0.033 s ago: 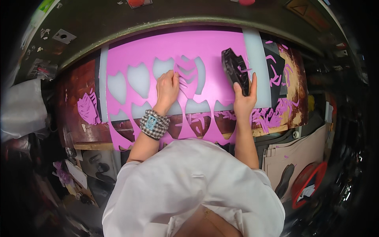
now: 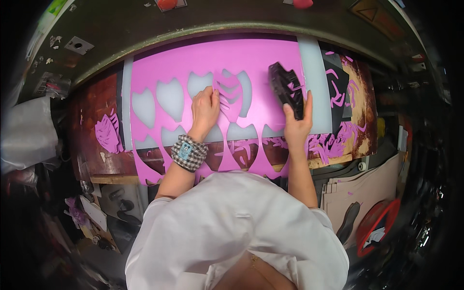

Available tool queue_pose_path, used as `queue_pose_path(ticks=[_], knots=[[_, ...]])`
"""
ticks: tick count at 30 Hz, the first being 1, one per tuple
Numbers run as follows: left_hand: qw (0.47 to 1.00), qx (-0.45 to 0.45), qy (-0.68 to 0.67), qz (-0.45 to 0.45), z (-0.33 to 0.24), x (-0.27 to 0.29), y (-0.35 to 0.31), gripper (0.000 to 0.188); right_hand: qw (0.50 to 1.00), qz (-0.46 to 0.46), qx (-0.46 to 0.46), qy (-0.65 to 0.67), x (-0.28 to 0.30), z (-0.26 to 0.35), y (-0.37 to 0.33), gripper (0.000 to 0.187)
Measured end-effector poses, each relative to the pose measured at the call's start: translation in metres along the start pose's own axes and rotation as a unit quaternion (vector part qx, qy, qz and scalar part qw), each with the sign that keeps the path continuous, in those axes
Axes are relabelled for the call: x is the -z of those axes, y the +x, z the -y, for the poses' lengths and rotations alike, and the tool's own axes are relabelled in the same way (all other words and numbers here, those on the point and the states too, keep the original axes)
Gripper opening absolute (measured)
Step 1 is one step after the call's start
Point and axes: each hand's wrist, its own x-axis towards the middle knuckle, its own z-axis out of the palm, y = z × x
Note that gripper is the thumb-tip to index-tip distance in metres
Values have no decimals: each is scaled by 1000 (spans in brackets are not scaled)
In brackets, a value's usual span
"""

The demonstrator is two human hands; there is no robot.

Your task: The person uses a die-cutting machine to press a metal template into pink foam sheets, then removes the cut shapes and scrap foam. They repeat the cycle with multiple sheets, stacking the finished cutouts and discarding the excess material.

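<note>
A pink sheet (image 2: 174,58) with rows of shield-shaped openings lies over a pale cutting board (image 2: 314,96). My left hand (image 2: 206,107) is closed, pinching the left edge of a cut pink piece with slits (image 2: 231,104), which lies askew over an opening in the sheet. To the right, my right hand (image 2: 297,123) grips the near end of a black cutting die (image 2: 285,87), tilted above the sheet. Bits of pink show inside the die. A checked band (image 2: 189,152) circles my left wrist. The sheet's near part hangs over the table edge toward me.
A stack of cut pink pieces (image 2: 108,133) lies on the worn reddish table at left. Pink scraps (image 2: 333,140) are heaped at right. A dark green machine beam (image 2: 227,17) spans the far side. Below right are beige sheets (image 2: 357,181) and a red ring-shaped object (image 2: 377,227).
My right hand and the cutting die have shifted slightly toward me and a little left. My left hand stays at the slitted pink piece.
</note>
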Motion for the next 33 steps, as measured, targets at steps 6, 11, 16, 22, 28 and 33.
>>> queue_pose_path(ticks=[6,11,16,22,28,33], knots=[[983,85,-160,22,1,1,8,20,984,28,96,-145,-28,-15,-12,79],[919,152,-365,9,21,34,0,24,991,33,53,-123,-26,-24,-8,86],[939,198,-282,-12,47,98,-50,24,982,50,15,-183,-34,-16,-4,95],[947,257,-185,-49,84,160,-103,25,961,-45,144,-233,-57,26,77,95],[976,207,62,22,116,145,-91,21,921,-43,151,-357,-108,29,146,100],[962,228,142,57,127,126,-63,20,936,-35,120,-328,-115,3,126,97]])
